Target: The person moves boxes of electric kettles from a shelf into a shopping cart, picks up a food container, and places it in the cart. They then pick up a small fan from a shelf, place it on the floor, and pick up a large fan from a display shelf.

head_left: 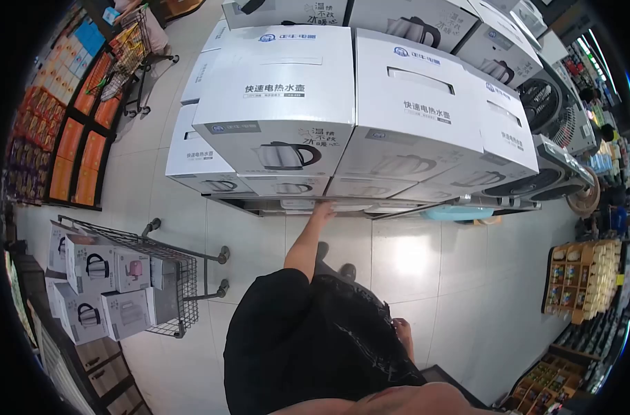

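Observation:
My left hand (322, 209) reaches forward to the metal shelf edge (378, 214), just under the stacked kettle boxes. Its fingers are mostly hidden at that edge, and whether they grip anything cannot be made out. White boxes (297, 205) show in the gap beneath. Directly above stands a large white electric kettle box (273, 104), with another kettle box (415, 104) to its right. Smaller-looking box fronts (289, 186) sit below these. My right hand (402, 333) hangs low beside my black clothing, fingers loosely curled, with nothing visible in them.
A wire shopping cart (188, 290) loaded with several kettle boxes (93, 266) stands at left. Another cart (132, 52) is farther back near a snack shelf (87, 149). Fans (546, 104) adjoin the stack at right, and a wooden display rack (581, 280) stands beyond.

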The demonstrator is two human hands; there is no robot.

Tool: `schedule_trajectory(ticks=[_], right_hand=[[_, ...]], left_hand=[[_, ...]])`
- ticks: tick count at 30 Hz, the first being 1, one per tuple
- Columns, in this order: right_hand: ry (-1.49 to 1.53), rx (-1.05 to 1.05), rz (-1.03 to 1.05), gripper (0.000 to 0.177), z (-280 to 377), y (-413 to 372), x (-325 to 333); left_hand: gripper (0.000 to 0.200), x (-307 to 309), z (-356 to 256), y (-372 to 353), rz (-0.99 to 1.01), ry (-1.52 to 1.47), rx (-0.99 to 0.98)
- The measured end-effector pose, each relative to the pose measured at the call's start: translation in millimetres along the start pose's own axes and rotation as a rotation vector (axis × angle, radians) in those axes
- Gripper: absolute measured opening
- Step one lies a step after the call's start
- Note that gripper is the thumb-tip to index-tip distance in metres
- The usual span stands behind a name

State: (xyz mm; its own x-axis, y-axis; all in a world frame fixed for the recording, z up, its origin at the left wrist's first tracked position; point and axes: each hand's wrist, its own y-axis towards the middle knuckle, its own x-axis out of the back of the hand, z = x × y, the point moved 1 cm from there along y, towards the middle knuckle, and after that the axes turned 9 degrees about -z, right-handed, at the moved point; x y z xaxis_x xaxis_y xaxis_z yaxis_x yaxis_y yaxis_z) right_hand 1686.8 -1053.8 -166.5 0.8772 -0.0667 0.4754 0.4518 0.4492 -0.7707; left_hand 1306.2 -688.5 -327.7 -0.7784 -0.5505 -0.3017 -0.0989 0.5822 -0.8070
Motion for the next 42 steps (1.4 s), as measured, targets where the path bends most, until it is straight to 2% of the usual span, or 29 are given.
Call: schedule_trajectory(ticks=[1, 2, 3, 5, 9, 12, 15, 16, 19, 20, 24, 27, 29, 31, 33, 35, 37, 41, 42], right_hand=[[-0.003, -0.055, 0.017, 0.027, 4.8, 9.8, 13.8], [0.006, -0.010, 0.010, 0.027, 16.0, 17.7, 22.0], [0.009, 0.084, 0.005, 0.026, 29.1, 23.4, 28.5], [0.026, 0.134, 0.020, 0.027, 50.7, 33.5, 33.9], [-0.091, 0.149, 0.143, 0.032, 79.1, 42.3, 26.5], [-0.148, 0.186, 0.258, 0.033, 83.9, 63.7, 17.1], [-0.316, 0.302, 0.251, 0.024, 115.3, 58.7, 12.2], [-0.324, 0.314, 0.269, 0.024, 122.5, 62.3, 11.0], [-0.369, 0.365, 0.314, 0.024, 141.9, 74.4, 7.8], [-0.377, 0.371, 0.344, 0.024, 142.4, 87.1, 6.8], [-0.417, 0.481, 0.453, 0.025, 162.5, 105.7, -1.1], [-0.538, 0.658, 0.504, 0.026, 178.6, 111.1, -17.0], [-0.508, 0.672, 0.557, 0.029, 194.5, 96.6, -31.1], [-0.440, 0.676, 0.648, 0.039, 209.4, 82.3, -48.4], [-0.387, 0.690, 0.748, 0.057, 230.8, 49.4, -64.0], [-0.310, 0.657, 0.845, 0.071, 241.2, 27.8, -82.3], [-0.269, 0.566, 0.929, 0.076, 248.0, 10.9, -100.3], [-0.110, 0.461, 1.176, 0.082, 251.9, -27.6, -119.2], [-0.122, 0.467, 1.156, 0.082, 251.3, -33.6, -121.1]], left_hand=[[0.054, 1.5, 5.2, -1.4, -0.007, -0.009, 0.007], [0.056, -0.2, -0.8, -14.7, -0.020, -0.004, -0.031], [0.058, -1.3, 3.3, -15.8, 0.035, -0.027, -0.039], [0.061, 10.6, 3.8, -14.4, 0.125, -0.060, -0.070], [0.059, 10.4, 1.0, -44.8, -0.060, -0.128, -0.051], [0.060, 9.7, -4.7, -76.0, -0.092, -0.116, -0.094], [0.065, 16.2, -1.8, -106.1, 0.148, -0.159, -0.148], [0.062, 18.4, 2.5, -112.8, 0.156, -0.111, -0.157], [0.053, 21.7, 7.3, -156.1, 0.071, -0.146, -0.197], [0.058, 21.0, 3.7, -178.6, 0.022, -0.155, -0.195], [0.065, 49.8, 33.0, -186.6, -0.051, -0.085, -0.198], [0.068, 69.7, 60.6, -201.1, -0.123, -0.110, -0.246], [0.067, 74.7, 68.4, -226.5, -0.215, -0.136, -0.225], [0.072, 82.8, 81.0, -248.5, -0.223, -0.160, -0.227], [0.077, 93.0, 102.5, -258.3, -0.255, -0.187, -0.219], [0.078, 81.1, 92.4, -310.3, -0.269, -0.174, -0.219], [0.076, 74.6, 94.0, -346.2, -0.264, -0.195, -0.217], [0.070, 77.6, 97.8, -369.0, -0.226, -0.235, -0.307], [0.070, 79.6, 99.6, -372.3, -0.222, -0.231, -0.339]])
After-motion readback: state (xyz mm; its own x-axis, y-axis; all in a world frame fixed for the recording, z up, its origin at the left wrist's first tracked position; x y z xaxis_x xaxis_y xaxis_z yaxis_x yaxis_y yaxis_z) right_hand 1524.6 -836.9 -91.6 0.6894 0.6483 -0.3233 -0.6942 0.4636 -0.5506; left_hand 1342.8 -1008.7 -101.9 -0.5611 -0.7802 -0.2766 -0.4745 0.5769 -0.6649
